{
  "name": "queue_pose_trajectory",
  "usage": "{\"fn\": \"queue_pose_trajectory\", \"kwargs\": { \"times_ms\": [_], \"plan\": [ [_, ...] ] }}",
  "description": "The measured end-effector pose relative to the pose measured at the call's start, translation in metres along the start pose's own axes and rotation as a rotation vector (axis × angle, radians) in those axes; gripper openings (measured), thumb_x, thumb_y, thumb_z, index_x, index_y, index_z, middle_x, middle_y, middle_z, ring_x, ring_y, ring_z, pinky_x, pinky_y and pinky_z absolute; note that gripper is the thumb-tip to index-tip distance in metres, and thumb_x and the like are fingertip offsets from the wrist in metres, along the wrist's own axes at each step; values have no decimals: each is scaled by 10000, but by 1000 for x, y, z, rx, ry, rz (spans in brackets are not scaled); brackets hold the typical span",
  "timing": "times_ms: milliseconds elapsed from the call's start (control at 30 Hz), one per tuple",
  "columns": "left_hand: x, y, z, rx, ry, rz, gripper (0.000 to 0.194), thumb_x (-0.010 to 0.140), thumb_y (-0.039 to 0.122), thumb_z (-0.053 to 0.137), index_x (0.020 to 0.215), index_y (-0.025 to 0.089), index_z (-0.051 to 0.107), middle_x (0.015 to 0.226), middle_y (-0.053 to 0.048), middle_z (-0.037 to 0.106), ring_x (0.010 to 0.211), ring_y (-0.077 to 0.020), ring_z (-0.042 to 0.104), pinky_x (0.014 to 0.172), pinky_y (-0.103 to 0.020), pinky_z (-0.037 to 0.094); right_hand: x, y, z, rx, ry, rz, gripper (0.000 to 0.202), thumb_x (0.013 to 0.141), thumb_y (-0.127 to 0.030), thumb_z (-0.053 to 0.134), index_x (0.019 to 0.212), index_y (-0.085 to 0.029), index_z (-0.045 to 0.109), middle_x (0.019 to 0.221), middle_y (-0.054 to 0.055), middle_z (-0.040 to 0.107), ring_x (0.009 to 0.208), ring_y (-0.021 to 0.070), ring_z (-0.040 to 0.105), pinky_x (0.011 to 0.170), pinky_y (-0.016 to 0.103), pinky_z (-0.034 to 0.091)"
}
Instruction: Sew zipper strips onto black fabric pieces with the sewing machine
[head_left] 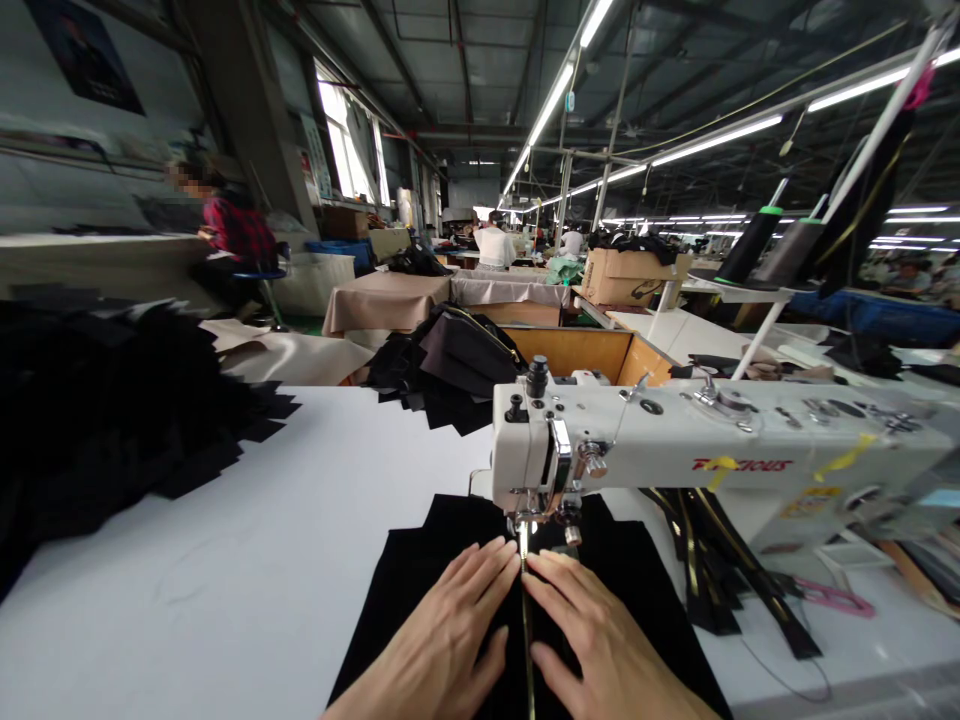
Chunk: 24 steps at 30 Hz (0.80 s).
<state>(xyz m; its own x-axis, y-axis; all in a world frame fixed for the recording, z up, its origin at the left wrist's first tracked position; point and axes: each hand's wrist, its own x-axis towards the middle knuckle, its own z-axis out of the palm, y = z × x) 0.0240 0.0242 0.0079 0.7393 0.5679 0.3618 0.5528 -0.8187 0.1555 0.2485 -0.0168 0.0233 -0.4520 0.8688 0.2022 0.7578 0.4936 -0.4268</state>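
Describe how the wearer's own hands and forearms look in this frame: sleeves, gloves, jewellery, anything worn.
Both hands are bare: the left hand and the right hand wear no gloves, and no rings show on the visible fingers. No watch, bracelet or sleeve cuff shows at either wrist, up to the frame's bottom edge where the forearms are cut off. Fingernails look short and unpainted. No tape, thimble or finger guard is visible.
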Motion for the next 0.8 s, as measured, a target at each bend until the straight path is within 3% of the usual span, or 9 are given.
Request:
{"fn": "queue_pose_trajectory", "kwargs": {
  "times_ms": [467, 800],
  "plan": [
    [4, 2, -7, -67, 14, 4, 767, 887, 110, 476, 1564, 250, 143, 1525, -76, 408, 1393, -248, 407, 1152, -485, 369, 0, 1, 1, -41, 22, -25, 598, 813, -134, 584, 1407, -160, 523, 1479, 97, 488, 1364, 267, 460, 1147, 419, 415],
    [5, 2, -6, -47, -30, -6, 791, 848, 83, 480, 1559, 225, 163, 1523, -77, 410, 1407, -243, 386, 1160, -483, 364, 3, -1, -2, -71, -12, -37, 618, 781, -100, 576, 1396, -138, 529, 1465, 112, 500, 1361, 266, 463, 1144, 425, 418]
  ]
}}
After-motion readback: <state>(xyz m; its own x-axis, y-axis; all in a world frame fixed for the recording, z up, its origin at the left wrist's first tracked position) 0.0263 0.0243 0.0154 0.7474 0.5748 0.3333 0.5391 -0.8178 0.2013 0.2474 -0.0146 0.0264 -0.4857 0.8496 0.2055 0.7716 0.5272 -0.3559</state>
